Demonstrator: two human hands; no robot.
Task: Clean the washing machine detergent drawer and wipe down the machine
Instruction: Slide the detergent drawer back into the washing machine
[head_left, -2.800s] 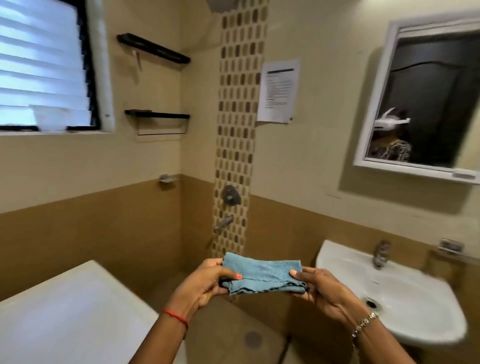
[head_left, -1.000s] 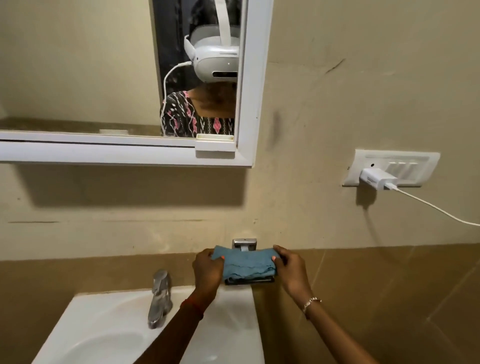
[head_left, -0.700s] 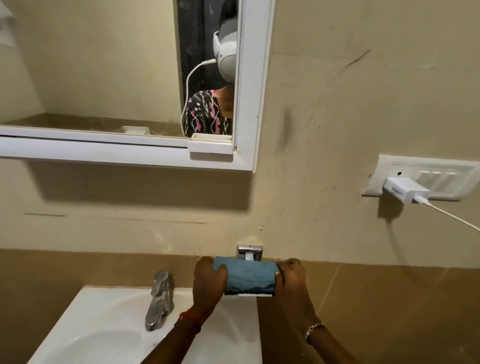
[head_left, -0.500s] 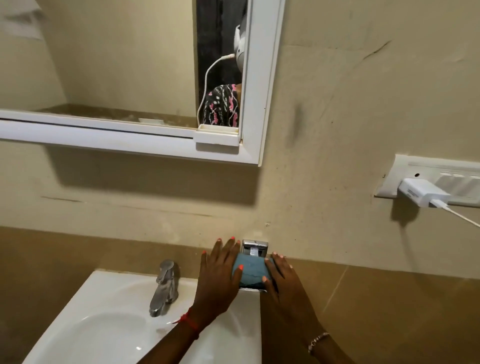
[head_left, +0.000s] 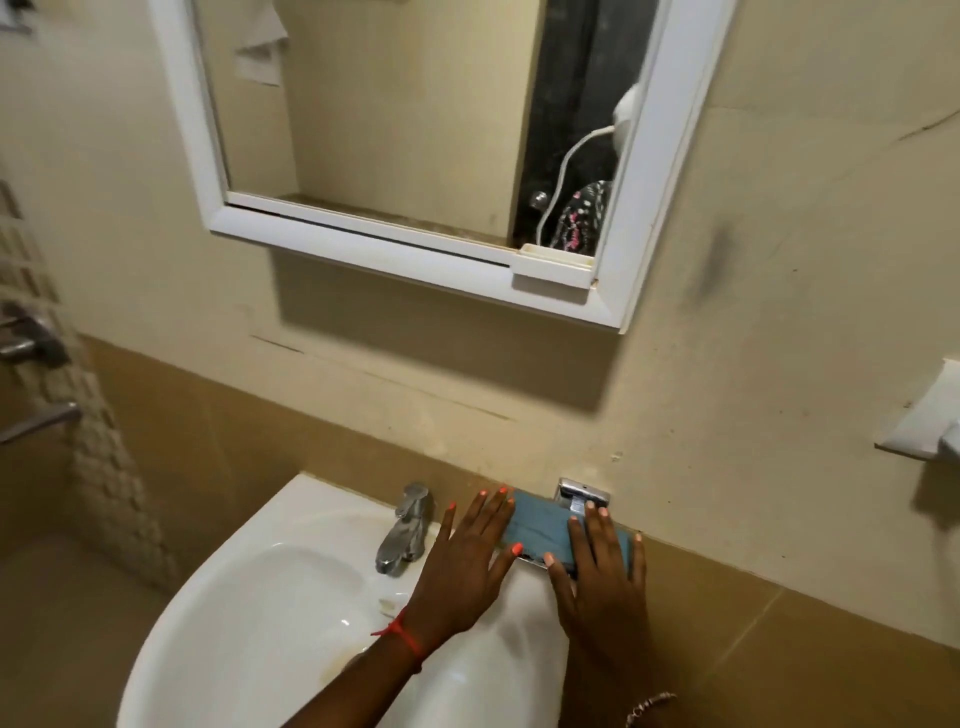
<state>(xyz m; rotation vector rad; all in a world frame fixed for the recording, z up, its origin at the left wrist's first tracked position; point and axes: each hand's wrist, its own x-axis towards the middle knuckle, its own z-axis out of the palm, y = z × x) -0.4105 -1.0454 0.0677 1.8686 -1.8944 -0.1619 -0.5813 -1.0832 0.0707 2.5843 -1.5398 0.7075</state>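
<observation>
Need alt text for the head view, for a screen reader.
The left hand and right hand lie flat on a folded blue cloth on a metal wall holder, right of the tap of a white sink. A white-framed mirror hangs above.

A bathroom, plain and domestic-looking; a white wash basin with a chrome tap sits below a white-framed mirror on a cream wall. Brown tiles clad the lower wall; at the left a mosaic strip carries shower fittings — metal, blurred.
</observation>
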